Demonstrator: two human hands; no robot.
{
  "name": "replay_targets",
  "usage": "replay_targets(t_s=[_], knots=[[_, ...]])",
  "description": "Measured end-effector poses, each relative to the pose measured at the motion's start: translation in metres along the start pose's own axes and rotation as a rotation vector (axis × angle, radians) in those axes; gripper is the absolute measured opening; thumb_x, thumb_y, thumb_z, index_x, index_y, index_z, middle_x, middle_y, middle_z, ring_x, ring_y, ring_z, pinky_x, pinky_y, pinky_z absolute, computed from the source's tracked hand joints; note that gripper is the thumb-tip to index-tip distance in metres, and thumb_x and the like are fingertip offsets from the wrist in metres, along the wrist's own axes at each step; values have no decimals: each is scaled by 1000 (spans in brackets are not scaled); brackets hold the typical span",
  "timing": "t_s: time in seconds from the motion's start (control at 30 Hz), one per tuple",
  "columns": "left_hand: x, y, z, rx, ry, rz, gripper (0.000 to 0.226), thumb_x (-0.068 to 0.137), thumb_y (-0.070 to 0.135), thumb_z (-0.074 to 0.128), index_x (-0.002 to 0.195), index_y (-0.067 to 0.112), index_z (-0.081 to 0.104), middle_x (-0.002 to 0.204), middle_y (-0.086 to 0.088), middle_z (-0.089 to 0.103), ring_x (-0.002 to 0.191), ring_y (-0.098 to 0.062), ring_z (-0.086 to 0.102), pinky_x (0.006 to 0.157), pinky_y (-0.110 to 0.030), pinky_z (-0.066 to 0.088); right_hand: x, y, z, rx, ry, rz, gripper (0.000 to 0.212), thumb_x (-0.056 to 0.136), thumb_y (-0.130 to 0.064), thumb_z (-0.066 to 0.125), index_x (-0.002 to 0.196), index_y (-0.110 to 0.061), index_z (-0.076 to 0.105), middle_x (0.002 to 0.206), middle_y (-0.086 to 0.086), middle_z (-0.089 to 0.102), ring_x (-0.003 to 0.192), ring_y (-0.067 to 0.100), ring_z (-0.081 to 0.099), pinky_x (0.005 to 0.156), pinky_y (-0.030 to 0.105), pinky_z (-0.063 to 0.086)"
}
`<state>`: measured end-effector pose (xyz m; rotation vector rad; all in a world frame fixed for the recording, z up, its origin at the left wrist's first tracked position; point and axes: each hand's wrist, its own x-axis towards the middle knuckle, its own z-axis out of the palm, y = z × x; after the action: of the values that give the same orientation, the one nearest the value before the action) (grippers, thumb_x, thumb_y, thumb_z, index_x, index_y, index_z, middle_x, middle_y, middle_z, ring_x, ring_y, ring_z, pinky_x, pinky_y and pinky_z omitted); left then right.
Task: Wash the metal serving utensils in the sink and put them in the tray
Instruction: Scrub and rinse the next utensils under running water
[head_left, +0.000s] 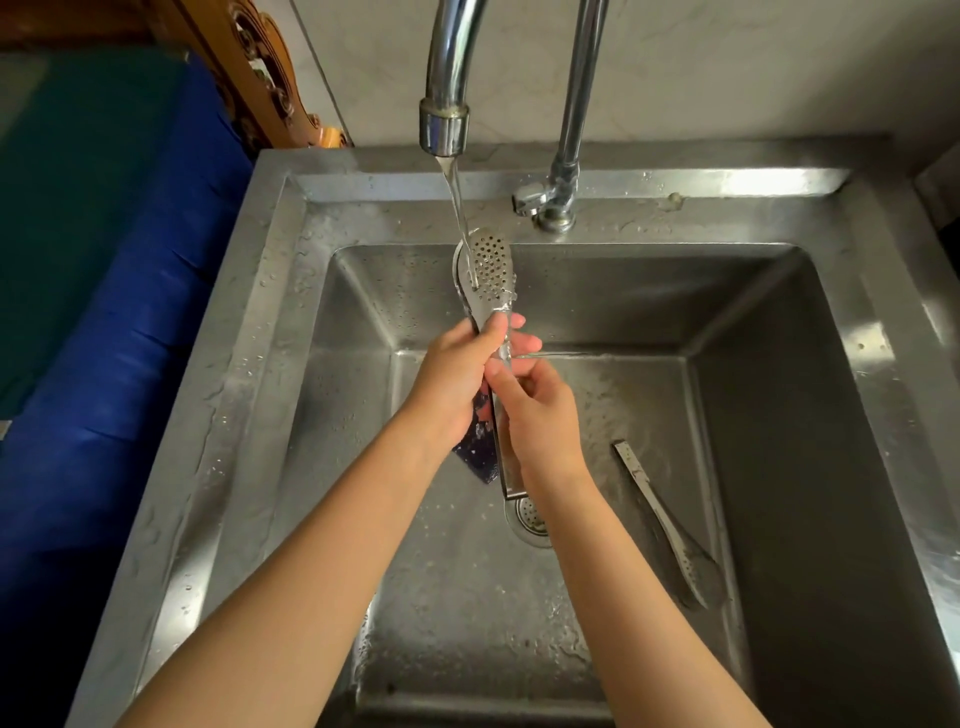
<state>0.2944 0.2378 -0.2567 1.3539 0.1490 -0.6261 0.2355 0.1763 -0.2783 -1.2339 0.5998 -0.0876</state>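
Floor of sink (249, 332), right side: 1 spare tongs (670, 530), lying flat, perforated head toward near wall; probably awaiting wash.
Centre: drain strainer (532, 525), half hidden by right wrist.
Right hand (540, 415): fingers curled, pinching handle of held tongs (491, 265).
Left hand (457, 374): fingers wrapped round neck, steadying.
Head angled toward far wall so stream (457, 197) from tap (441, 124) runs through holes.
No tray in view.
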Motion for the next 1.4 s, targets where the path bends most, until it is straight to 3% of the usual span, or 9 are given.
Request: replay_targets(t_s=[0.07, 0.17, 0.27, 0.37, 0.5, 0.63, 0.73, 1.13, 1.4], knots=[[-2, -3, -1, 10, 9, 30, 19, 97, 23, 46, 97, 12, 61, 88, -11, 69, 70, -19, 71, 60, -28, 56, 0, 4, -1, -47, 22, -6, 17, 87, -24, 62, 79, -11, 55, 57, 1, 59, 45, 6, 52, 50, 18, 41], [0, -6, -2, 57, 45, 94, 17, 98, 24, 46, 95, 14, 60, 67, 1, 65, 79, -20, 70, 72, -37, 58, 1, 13, -6, -167, 16, -4, 20, 85, -31, 64, 75, -15, 58, 67, 5, 66, 57, 13, 58, 58, 25, 47], [10, -1, -5, 77, 74, 128, 20, 99, 26, 43, 94, 12, 57, 58, 2, 49, 50, -8, 57, 55, -26, 55, 0, 27, -25, -250, -28, 42, 17, 90, -27, 56, 79, -17, 64, 74, 1, 70, 70, 16, 65, 76, 38, 55], [22, 5, -7, 55, 78, 109, 26, 100, 32, 38, 89, 13, 51, 55, 5, 36, 38, -4, 29, 37, -17, 28, 3, 46, -59, -469, 26, 112, 27, 94, -23, 42, 89, -14, 67, 85, 2, 74, 80, 14, 68, 83, 37, 55], [35, 7, -1, 59, 82, 66, 32, 99, 39, 37, 82, 14, 47, 50, 6, 28, 35, -3, 21, 33, -17, 17, 19, 72, -112, -901, 167, 152, 32, 96, -22, 37, 96, -3, 63, 99, 20, 67, 84, 31, 55, 69, 33, 37], [40, 0, 2, 44, 58, 11, 38, 99, 43, 35, 75, 15, 45, 42, 11, 32, 32, -2, 22, 31, -16, 17, 40, 96, -159, -1207, 250, 230, 33, 93, -20, 41, 120, -3, 52, 126, 22, 53, 117, 37, 41, 93, 41, 37], [40, -16, -3, 41, 48, -37, 44, 97, 47, 35, 68, 16, 43, 40, 11, 32, 31, -2, 22, 31, -16, 16, 48, 119, -185, -1412, 187, 335, 37, 91, -21, 45, 125, -5, 45, 133, 18, 46, 124, 35, 36, 102, 42, 32], [68, -67, -21, -334, 203, -527, 41, 95, 45, 43, 76, 9, 45, 38, 7, 31, 26, -5, 24, 25, -16, 17, 54, 173, -210, -1636, 118, 216, 30, 93, -23, 49, 116, -4, 48, 119, 18, 53, 110, 34, 51, 89, 41, 42], [98, -56, -24, -423, 228, -693, 28, 99, 21, 41, 81, 1, 49, 39, 0, 34, 23, -8, 27, 25, -15, 19, 65, 162, -213, -1375, 131, 87, 31, 99, -28, 35, 105, -3, 52, 105, 17, 57, 84, 32, 57, 69, 38, 45]])
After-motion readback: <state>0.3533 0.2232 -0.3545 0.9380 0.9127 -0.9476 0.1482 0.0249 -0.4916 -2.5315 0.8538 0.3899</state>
